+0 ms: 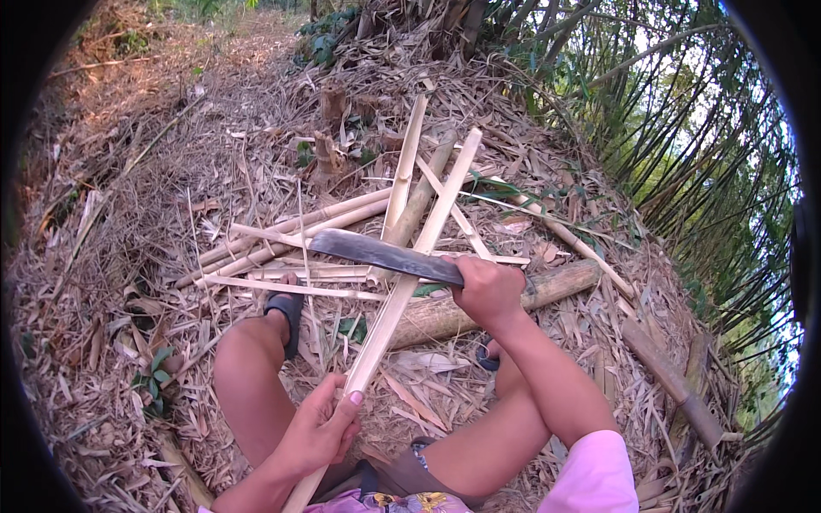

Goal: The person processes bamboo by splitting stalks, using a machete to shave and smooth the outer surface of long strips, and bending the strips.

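Observation:
My left hand (323,427) is closed around the lower part of a long, pale split bamboo strip (386,321), which runs slanting up and away to the right. In my right hand (490,289) is a machete (376,255) with a broad dark blade. The blade lies across the strip, pointing left, at about the strip's middle; whether it touches the wood I cannot tell. Its handle is hidden inside my fist. Beneath the strip's far part rests a round bamboo pole (425,201), and a thick bamboo log (436,318) lies crosswise under it.
Several split bamboo pieces (291,229) lie beyond my feet. Another split length (404,171) points away from me. Cut stumps (329,154) stand farther off. At right lies a bamboo pole (671,380), with standing bamboo (684,145) behind. Dry leaves cover the ground.

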Demonstrator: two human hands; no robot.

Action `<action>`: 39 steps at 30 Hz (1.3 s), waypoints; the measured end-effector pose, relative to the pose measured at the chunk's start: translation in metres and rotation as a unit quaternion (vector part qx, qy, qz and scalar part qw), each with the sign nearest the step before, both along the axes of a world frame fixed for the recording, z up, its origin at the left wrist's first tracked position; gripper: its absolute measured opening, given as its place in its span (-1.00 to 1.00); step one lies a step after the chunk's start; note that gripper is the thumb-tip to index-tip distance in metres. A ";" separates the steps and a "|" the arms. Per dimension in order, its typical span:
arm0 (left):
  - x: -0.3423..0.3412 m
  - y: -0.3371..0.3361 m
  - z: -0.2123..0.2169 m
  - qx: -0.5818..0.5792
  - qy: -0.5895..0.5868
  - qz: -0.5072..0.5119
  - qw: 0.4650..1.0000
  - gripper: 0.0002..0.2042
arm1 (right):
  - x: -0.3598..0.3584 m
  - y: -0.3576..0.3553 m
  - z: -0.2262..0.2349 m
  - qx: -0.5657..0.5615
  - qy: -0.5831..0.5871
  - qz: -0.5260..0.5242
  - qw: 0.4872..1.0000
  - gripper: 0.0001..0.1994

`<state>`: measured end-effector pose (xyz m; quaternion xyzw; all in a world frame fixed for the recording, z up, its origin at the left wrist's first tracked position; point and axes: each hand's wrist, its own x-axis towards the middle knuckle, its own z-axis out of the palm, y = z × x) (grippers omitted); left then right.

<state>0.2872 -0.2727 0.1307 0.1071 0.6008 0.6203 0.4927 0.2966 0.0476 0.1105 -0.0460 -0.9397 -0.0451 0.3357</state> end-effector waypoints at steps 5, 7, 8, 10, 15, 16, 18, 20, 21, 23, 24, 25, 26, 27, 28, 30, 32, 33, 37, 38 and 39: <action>0.014 -0.005 0.004 -0.017 0.007 0.050 0.999 -0.83 | -0.004 -0.019 0.004 0.055 -0.002 0.022 0.998 -0.98; 0.018 -0.006 0.007 -0.012 -0.004 0.043 0.999 -0.83 | -0.011 0.005 -0.006 0.014 0.030 0.034 0.999 -0.92; 0.019 -0.006 0.007 -0.011 -0.007 0.040 0.999 -0.83 | -0.009 0.011 0.003 0.031 0.020 0.028 0.999 -0.93; 0.018 -0.007 0.004 -0.013 -0.018 0.045 0.999 -0.84 | -0.012 0.007 -0.003 0.031 0.003 0.026 0.999 -0.92; 0.020 -0.014 -0.003 -0.010 -0.019 0.062 0.998 -0.84 | -0.010 -0.022 0.003 0.052 0.009 0.077 0.996 -0.93; 0.022 -0.017 -0.003 -0.016 -0.021 0.065 0.998 -0.84 | -0.011 -0.022 0.001 0.061 0.014 0.083 0.995 -0.92; 0.025 -0.024 -0.002 -0.030 -0.025 0.058 0.998 -0.84 | -0.018 0.013 -0.006 0.031 0.029 0.011 0.999 -0.94; 0.028 -0.029 -0.008 -0.020 -0.049 0.066 0.996 -0.83 | -0.019 0.027 -0.008 0.047 0.001 -0.012 0.999 -0.97; 0.028 -0.031 -0.009 -0.024 -0.060 0.068 0.996 -0.83 | -0.018 0.023 -0.016 0.031 -0.007 -0.008 0.999 -0.96; 0.027 -0.032 -0.013 -0.028 -0.058 0.076 0.995 -0.82 | -0.018 0.004 -0.025 0.002 -0.018 0.002 1.000 -0.93; 0.027 -0.032 -0.013 -0.022 -0.051 0.076 0.996 -0.81 | -0.021 0.001 -0.024 0.009 -0.024 0.021 0.999 -0.92; 0.028 -0.032 -0.014 -0.019 -0.046 0.076 0.996 -0.81 | -0.021 -0.006 -0.020 0.012 -0.031 0.040 0.999 -0.90; 0.029 -0.034 -0.015 -0.016 -0.041 0.076 0.996 -0.81 | -0.021 -0.011 -0.019 0.016 -0.039 0.059 0.997 -0.88; 0.031 -0.041 -0.022 -0.006 -0.034 0.081 0.996 -0.80 | -0.023 -0.005 -0.023 0.008 -0.016 0.065 0.998 -0.82; 0.032 -0.041 -0.020 0.004 -0.015 0.078 0.997 -0.80 | -0.023 0.009 -0.023 0.011 -0.016 0.049 0.999 -0.82; 0.031 -0.041 -0.011 0.011 0.043 0.070 0.997 -0.80 | -0.027 0.034 -0.027 0.004 0.002 0.015 1.000 -0.81; 0.037 -0.036 -0.013 -0.006 0.045 0.058 0.997 -0.83 | -0.028 0.045 -0.034 -0.001 -0.003 0.024 1.000 -0.77; 0.036 -0.037 -0.015 -0.026 0.020 0.067 0.997 -0.85 | -0.032 0.047 -0.034 0.009 -0.009 0.015 1.000 -0.76; 0.046 -0.040 -0.005 -0.056 0.026 0.074 0.995 -0.89 | -0.027 0.079 -0.036 -0.011 -0.033 -0.088 0.996 -0.78; 0.048 -0.042 -0.007 -0.052 0.025 0.070 0.996 -0.88 | -0.026 0.081 -0.033 -0.016 -0.037 -0.090 0.995 -0.79; 0.049 -0.045 -0.010 -0.048 0.023 0.067 0.996 -0.88 | -0.027 0.076 -0.034 -0.041 -0.064 -0.092 0.993 -0.79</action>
